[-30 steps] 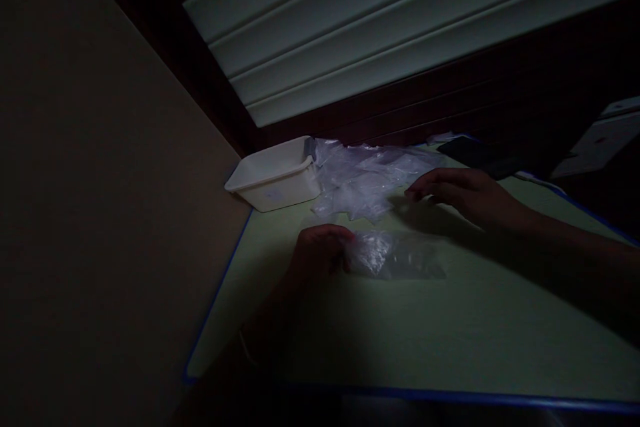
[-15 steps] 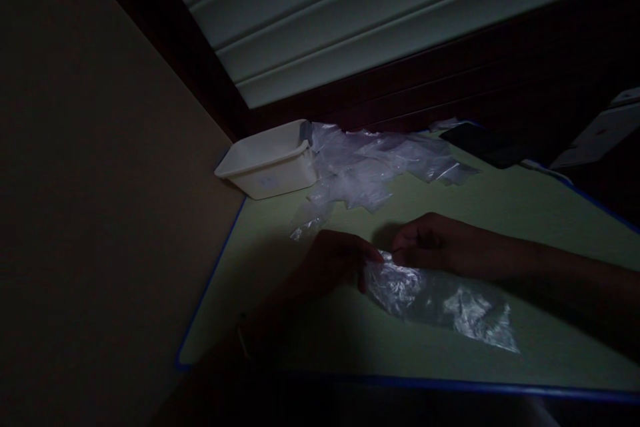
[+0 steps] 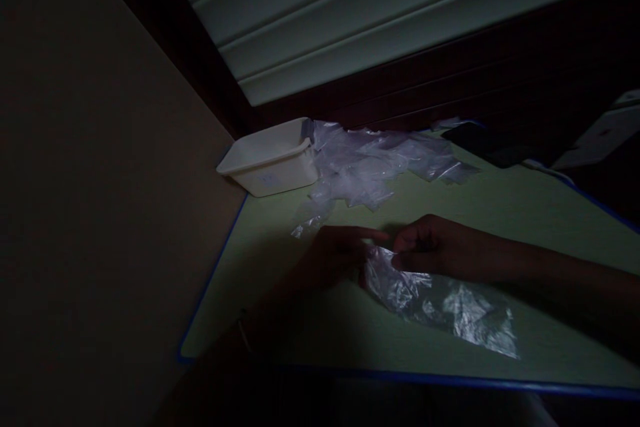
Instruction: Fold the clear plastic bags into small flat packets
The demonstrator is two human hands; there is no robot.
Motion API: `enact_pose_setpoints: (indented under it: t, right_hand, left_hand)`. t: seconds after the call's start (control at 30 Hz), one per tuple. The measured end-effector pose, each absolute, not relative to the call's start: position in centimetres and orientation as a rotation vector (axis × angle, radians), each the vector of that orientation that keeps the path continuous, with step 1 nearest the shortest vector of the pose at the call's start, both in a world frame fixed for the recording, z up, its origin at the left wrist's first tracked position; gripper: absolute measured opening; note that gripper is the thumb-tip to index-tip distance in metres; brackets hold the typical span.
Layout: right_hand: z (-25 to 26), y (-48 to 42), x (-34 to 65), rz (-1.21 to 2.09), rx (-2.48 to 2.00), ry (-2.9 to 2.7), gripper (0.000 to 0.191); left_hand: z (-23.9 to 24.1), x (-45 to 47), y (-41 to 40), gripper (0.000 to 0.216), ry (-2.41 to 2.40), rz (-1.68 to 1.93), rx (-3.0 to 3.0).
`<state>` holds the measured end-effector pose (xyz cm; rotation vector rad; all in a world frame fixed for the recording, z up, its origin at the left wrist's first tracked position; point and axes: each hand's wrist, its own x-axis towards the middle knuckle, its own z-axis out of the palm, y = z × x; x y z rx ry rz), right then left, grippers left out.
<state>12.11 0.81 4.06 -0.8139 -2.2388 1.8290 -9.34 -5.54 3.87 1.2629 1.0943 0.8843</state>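
A clear plastic bag (image 3: 445,303) stretches to the lower right over the pale green tabletop, shiny and creased. Its upper left end is between my two hands. My right hand (image 3: 440,247) pinches the bag's edge between thumb and fingers. At the bag's left corner, my left hand (image 3: 340,257) grips the film, with its index finger stretched towards the right hand. Dim light hides most of the left fingers. Whether anything lies inside the bag I cannot tell.
Beyond my hands, a heap of clear plastic bags (image 3: 360,167) lies beside a white bin (image 3: 280,177). A dark flat object (image 3: 483,143) rests at the back right. The green table (image 3: 525,213) has a blue edge; a wall (image 3: 125,213) stands on the left.
My left index finger has straightened and reaches further right above the bag's edge. The right hand stays nearly in place, still pinching the bag.
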Motion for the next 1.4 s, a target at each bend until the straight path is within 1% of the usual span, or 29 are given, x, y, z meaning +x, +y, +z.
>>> enact_pose_setpoints:
  t: [0.07,0.13,0.23,0.47,0.63,0.83,0.93,1.1,1.27,1.4]
  right_hand:
    - [4.0,0.9,12.1,1.835,-0.825,-2.207,0.027]
    - [4.1,0.9,12.1,1.821,-0.851,-2.180,0.027]
    - [4.2,1.0,12.1,1.789,-0.893,-2.105,0.027]
    - [4.2,0.7,11.8,1.849,-0.913,-1.967,0.024]
    - [4.3,0.6,11.6,1.795,-0.919,-2.013,0.025]
    - [4.1,0.5,11.7,1.767,-0.906,-2.041,0.026]
    - [4.1,0.5,11.7,1.768,-0.903,-2.021,0.026]
    - [4.4,0.5,11.8,1.761,-0.946,-1.928,0.029]
    - [4.6,0.6,11.8,1.719,-0.991,-1.799,0.031]
    - [4.5,0.8,11.8,1.678,-1.025,-1.745,0.031]
  left_hand:
    - [3.9,-9.6,-5.4,0.050,1.079,0.895,1.265]
    - [4.0,-9.9,-5.3,0.055,1.093,0.909,1.272]
    - [3.9,-10.2,-5.0,0.050,1.126,0.953,1.269]
    - [2.6,-9.3,-4.6,0.041,1.150,1.025,1.218]
    - [1.9,-9.2,-4.6,0.033,1.252,1.058,1.380]
    - [1.9,-9.0,-4.6,0.034,1.208,1.066,1.432]
    - [2.0,-9.0,-4.6,0.038,1.104,1.110,1.315]
    - [2.3,-9.3,-4.4,0.033,1.111,1.206,1.034]
    - [2.8,-9.3,-4.6,0.036,1.257,1.196,1.204]
    - [3.0,-9.1,-4.9,0.029,1.332,1.171,1.301]
